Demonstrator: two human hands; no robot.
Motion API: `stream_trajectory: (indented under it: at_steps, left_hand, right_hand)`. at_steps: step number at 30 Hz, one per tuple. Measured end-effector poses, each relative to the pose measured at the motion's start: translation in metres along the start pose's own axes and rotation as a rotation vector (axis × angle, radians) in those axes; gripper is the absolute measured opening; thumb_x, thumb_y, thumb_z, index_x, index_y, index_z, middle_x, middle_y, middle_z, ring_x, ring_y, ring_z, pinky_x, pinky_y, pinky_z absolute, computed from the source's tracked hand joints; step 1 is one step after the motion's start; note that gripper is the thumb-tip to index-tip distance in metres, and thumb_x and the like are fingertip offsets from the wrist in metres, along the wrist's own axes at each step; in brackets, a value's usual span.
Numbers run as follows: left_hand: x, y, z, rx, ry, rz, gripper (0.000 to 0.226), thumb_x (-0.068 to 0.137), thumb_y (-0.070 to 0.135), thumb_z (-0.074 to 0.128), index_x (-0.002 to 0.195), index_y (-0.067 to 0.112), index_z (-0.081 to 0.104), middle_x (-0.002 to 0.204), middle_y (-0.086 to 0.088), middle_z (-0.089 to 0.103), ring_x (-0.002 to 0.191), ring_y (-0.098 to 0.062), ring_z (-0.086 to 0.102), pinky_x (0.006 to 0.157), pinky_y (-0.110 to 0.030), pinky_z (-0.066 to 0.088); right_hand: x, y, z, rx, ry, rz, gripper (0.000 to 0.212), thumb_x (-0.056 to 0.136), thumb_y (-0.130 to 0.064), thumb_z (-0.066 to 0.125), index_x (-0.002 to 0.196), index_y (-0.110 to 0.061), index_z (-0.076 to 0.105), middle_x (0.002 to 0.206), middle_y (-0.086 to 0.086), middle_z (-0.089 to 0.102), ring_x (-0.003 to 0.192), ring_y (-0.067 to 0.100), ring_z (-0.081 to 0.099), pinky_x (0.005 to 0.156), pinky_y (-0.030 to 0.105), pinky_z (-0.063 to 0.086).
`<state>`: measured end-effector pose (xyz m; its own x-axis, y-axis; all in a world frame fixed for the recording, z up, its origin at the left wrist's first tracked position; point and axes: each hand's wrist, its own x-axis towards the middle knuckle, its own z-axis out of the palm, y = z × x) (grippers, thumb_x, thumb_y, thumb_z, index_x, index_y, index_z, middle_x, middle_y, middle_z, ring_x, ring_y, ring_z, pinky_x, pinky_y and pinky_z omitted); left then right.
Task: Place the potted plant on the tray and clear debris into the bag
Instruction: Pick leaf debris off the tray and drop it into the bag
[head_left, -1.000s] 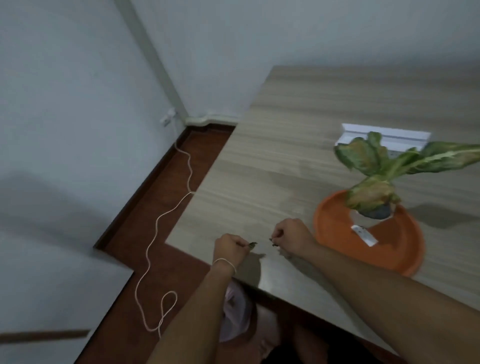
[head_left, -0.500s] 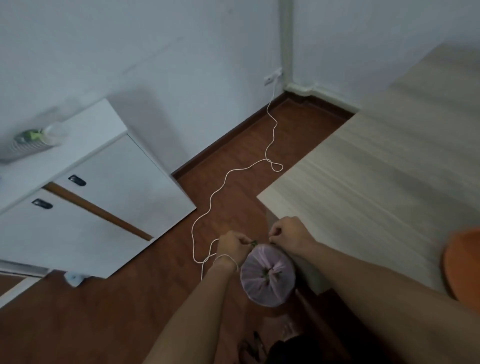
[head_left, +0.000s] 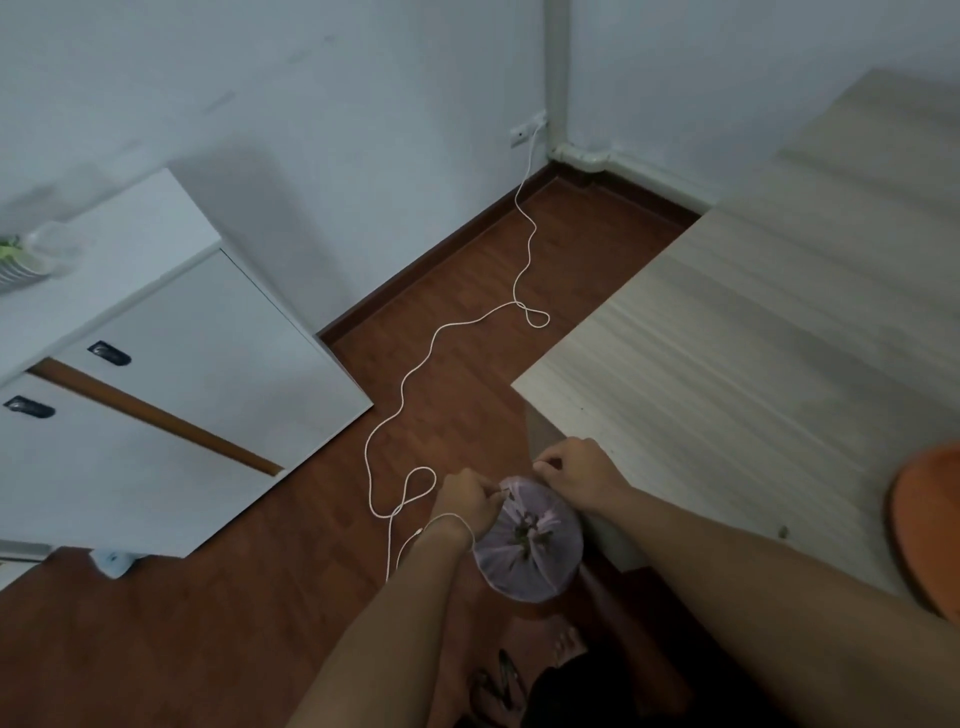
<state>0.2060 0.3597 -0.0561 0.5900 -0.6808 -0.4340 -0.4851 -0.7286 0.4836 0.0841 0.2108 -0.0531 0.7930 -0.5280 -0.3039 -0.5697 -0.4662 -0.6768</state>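
Observation:
A pink plastic bag (head_left: 540, 571) lines a small round bin on the floor by the table corner, with dark leaf debris (head_left: 527, 535) lying inside it. My left hand (head_left: 465, 501) hovers over the bag's left rim, fingertips pinched on a small dark leaf scrap. My right hand (head_left: 576, 475) is over the far right rim with fingers curled, and I see nothing in them. The orange tray (head_left: 927, 525) shows only as an edge at the far right on the table. The potted plant is out of view.
The light wooden table (head_left: 753, 364) fills the right side, with a small dark crumb (head_left: 783, 531) near its front edge. A white cable (head_left: 415, 374) snakes over the brown floor from a wall socket. A white cabinet (head_left: 156, 389) stands at the left. My feet show below the bag.
My view swung from the tabletop and plant down to the floor. Both hands moved off the table edge and now sit lower over the pink bag.

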Motion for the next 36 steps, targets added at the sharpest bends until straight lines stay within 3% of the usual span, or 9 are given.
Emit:
stream_trajectory:
  at_steps: [3, 7, 12, 17, 21, 27, 31, 33, 36]
  left_hand:
    - [0.003, 0.004, 0.0, 0.002, 0.032, -0.013, 0.022, 0.075, 0.032, 0.07, 0.077, 0.011, 0.075, 0.075, -0.012, 0.075, 0.074, -0.025, 0.071, 0.062, -0.025, 0.046]
    - [0.007, 0.013, 0.0, 0.0, 0.027, -0.052, 0.029, 0.067, 0.037, 0.078, 0.074, 0.009, 0.074, 0.075, -0.012, 0.075, 0.078, -0.027, 0.071, 0.068, -0.032, 0.054]
    - [0.006, 0.028, 0.0, 0.06, 0.022, -0.039, 0.043, 0.07, 0.038, 0.079, 0.103, 0.013, 0.073, 0.102, -0.009, 0.076, 0.098, -0.024, 0.069, 0.087, -0.031, 0.053]
    - [0.005, 0.058, 0.004, 0.133, 0.091, 0.088, 0.018, 0.081, 0.031, 0.068, 0.088, 0.018, 0.077, 0.092, -0.005, 0.078, 0.09, -0.025, 0.071, 0.076, -0.028, 0.052]
    - [0.006, 0.111, 0.02, 0.123, 0.101, 0.246, 0.026, 0.081, 0.039, 0.06, 0.085, 0.018, 0.075, 0.085, -0.005, 0.078, 0.083, -0.026, 0.072, 0.073, -0.033, 0.056]
    - [0.001, 0.227, 0.089, 0.024, -0.046, 0.473, 0.016, 0.081, 0.027, 0.07, 0.085, 0.014, 0.077, 0.083, -0.001, 0.078, 0.076, -0.011, 0.072, 0.077, -0.032, 0.059]
    - [-0.017, 0.304, 0.141, 0.054, -0.196, 0.577, 0.024, 0.081, 0.033, 0.069, 0.098, 0.017, 0.075, 0.092, 0.004, 0.076, 0.078, -0.004, 0.067, 0.081, -0.019, 0.053]
    - [-0.03, 0.337, 0.165, 0.068, -0.273, 0.615, 0.025, 0.08, 0.032, 0.07, 0.1, 0.018, 0.074, 0.094, 0.003, 0.076, 0.082, -0.006, 0.069, 0.081, -0.019, 0.053]
    - [-0.047, 0.376, 0.199, 0.173, -0.363, 0.681, 0.021, 0.078, 0.026, 0.069, 0.096, 0.015, 0.075, 0.096, -0.005, 0.076, 0.089, -0.019, 0.07, 0.085, -0.031, 0.055]
  right_hand:
    - [-0.004, 0.005, -0.005, 0.026, 0.003, 0.029, 0.021, 0.089, -0.028, 0.063, 0.093, -0.015, 0.079, 0.094, 0.001, 0.077, 0.077, 0.01, 0.064, 0.07, 0.021, 0.043]
    - [-0.012, 0.017, -0.015, 0.043, 0.003, 0.055, 0.022, 0.089, -0.031, 0.063, 0.096, -0.017, 0.078, 0.095, 0.001, 0.077, 0.079, 0.01, 0.066, 0.071, 0.024, 0.05]
    - [-0.029, 0.036, -0.037, 0.091, 0.039, 0.086, 0.022, 0.089, -0.033, 0.063, 0.094, -0.017, 0.078, 0.095, 0.0, 0.077, 0.084, 0.013, 0.068, 0.08, 0.032, 0.056]
    - [-0.057, 0.066, -0.07, 0.128, 0.111, 0.081, 0.023, 0.088, -0.034, 0.064, 0.096, -0.017, 0.077, 0.102, -0.002, 0.076, 0.092, 0.01, 0.066, 0.085, 0.026, 0.051]
    - [-0.093, 0.103, -0.111, 0.106, 0.189, 0.103, 0.028, 0.091, -0.035, 0.063, 0.105, -0.014, 0.075, 0.107, 0.0, 0.074, 0.097, 0.013, 0.066, 0.085, 0.022, 0.046]
    - [-0.176, 0.189, -0.176, 0.141, 0.437, 0.314, 0.023, 0.086, -0.036, 0.069, 0.097, -0.017, 0.075, 0.097, -0.001, 0.076, 0.087, 0.011, 0.067, 0.08, 0.029, 0.052]
    - [-0.238, 0.247, -0.201, 0.125, 0.543, 0.542, 0.023, 0.079, -0.038, 0.071, 0.083, -0.016, 0.074, 0.089, 0.002, 0.076, 0.087, 0.019, 0.069, 0.072, 0.03, 0.049]
    - [-0.266, 0.274, -0.208, 0.078, 0.539, 0.64, 0.022, 0.075, -0.04, 0.07, 0.072, -0.018, 0.068, 0.09, 0.004, 0.076, 0.088, 0.022, 0.069, 0.07, 0.031, 0.049]
    - [-0.295, 0.304, -0.212, 0.017, 0.43, 0.718, 0.017, 0.076, -0.034, 0.07, 0.081, -0.018, 0.074, 0.092, 0.005, 0.074, 0.088, 0.024, 0.068, 0.07, 0.03, 0.049]
